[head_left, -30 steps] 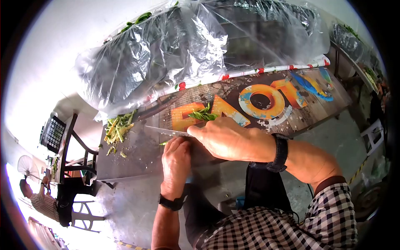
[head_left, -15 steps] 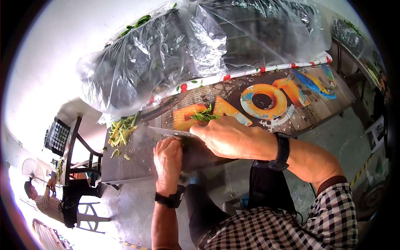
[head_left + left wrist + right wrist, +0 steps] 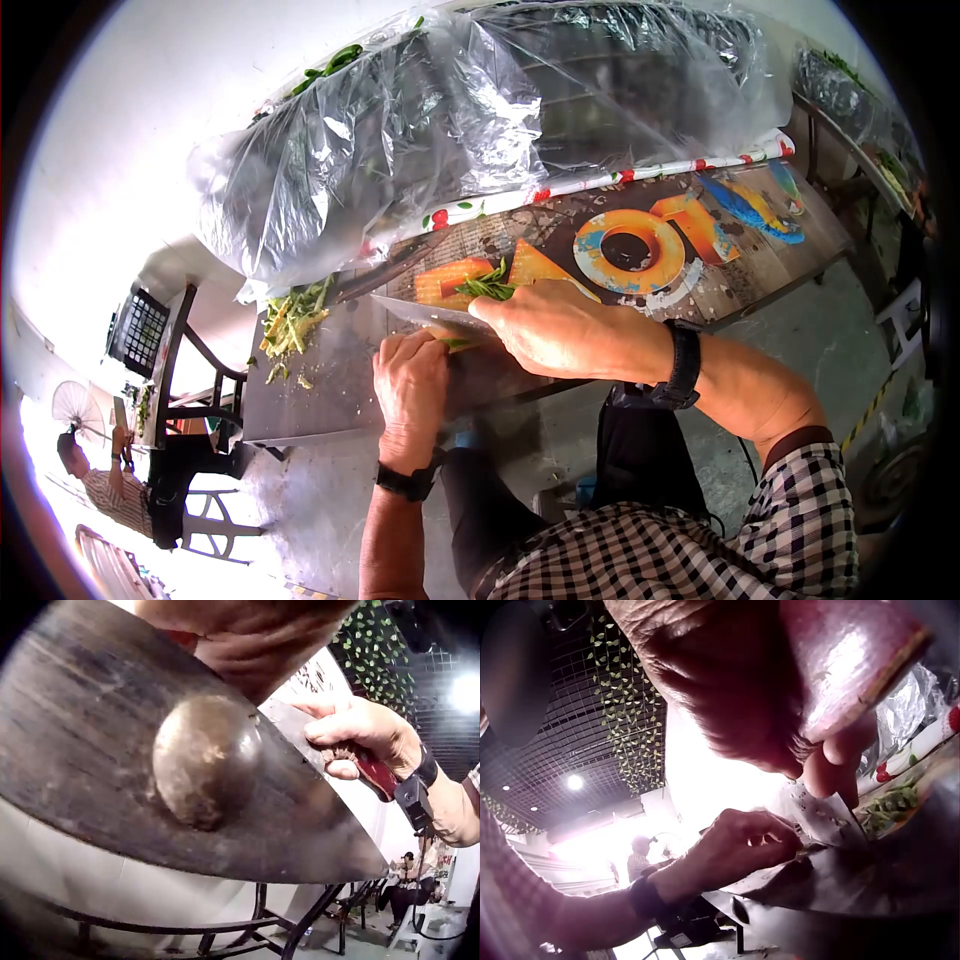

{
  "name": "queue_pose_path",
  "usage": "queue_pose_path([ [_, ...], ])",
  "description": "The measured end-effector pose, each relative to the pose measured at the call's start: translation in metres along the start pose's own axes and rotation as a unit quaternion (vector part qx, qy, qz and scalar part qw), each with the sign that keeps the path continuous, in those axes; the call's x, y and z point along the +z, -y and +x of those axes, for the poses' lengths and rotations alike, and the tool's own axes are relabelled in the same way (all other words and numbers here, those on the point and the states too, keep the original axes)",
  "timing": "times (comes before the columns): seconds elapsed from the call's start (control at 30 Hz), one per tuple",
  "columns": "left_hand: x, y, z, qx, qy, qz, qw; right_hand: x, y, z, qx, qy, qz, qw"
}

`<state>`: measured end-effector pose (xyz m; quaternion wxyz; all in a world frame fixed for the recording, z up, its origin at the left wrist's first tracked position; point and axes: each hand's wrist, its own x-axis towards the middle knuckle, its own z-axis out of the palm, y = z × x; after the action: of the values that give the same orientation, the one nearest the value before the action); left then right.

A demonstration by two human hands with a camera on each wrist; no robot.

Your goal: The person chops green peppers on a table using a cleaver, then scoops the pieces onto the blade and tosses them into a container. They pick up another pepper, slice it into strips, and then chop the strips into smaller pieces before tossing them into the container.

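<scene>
In the head view my right hand [image 3: 575, 330] grips a knife [image 3: 425, 312], its blade pointing left over the near side of the tabletop. The dark red knife handle [image 3: 377, 776] shows in the left wrist view. Close below the blade, my left hand [image 3: 410, 385] has its fingers curled at the table's near edge, pinching a small green vegetable piece [image 3: 457, 344]; its exact kind I cannot tell. Cut green pieces [image 3: 487, 284] lie just beyond the right hand. Pale green and yellow vegetable trimmings [image 3: 290, 325] are heaped at the table's left end.
Clear plastic sheeting [image 3: 400, 150] covers a long bulky form along the table's far side. The tabletop [image 3: 325, 395] carries large printed orange letters. Another person [image 3: 115, 485] sits at the far left by a second table; a fan [image 3: 78, 405] stands behind.
My left hand shifted left, then slightly back right. The knife blade has moved a little right and shows more of its face. The vegetable piece under it is more visible.
</scene>
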<state>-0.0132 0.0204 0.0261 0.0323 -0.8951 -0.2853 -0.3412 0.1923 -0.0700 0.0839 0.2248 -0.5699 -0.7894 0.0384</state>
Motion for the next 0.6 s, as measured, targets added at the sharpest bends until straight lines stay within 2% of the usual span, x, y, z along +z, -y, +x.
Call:
queue_pose_path([
  [0.1,0.005,0.011,-0.003,0.011,-0.030,-0.044,0.999,-0.001,0.002,0.000,0.004,0.007,-0.005,1.000],
  [0.13,0.008,0.012,-0.005,-0.017,-0.023,-0.083,0.996,0.000,0.001,-0.001,0.005,0.009,-0.005,1.000],
  [0.23,0.007,0.011,-0.005,-0.032,0.005,-0.102,0.994,0.006,-0.003,-0.002,-0.043,-0.039,0.013,0.998],
  [0.43,0.009,-0.003,-0.008,-0.021,-0.019,-0.064,0.998,0.001,0.002,-0.003,-0.016,0.005,-0.012,1.000],
  [0.6,0.010,-0.007,-0.009,-0.051,-0.003,-0.074,0.996,-0.009,0.003,-0.004,-0.016,0.005,-0.006,1.000],
])
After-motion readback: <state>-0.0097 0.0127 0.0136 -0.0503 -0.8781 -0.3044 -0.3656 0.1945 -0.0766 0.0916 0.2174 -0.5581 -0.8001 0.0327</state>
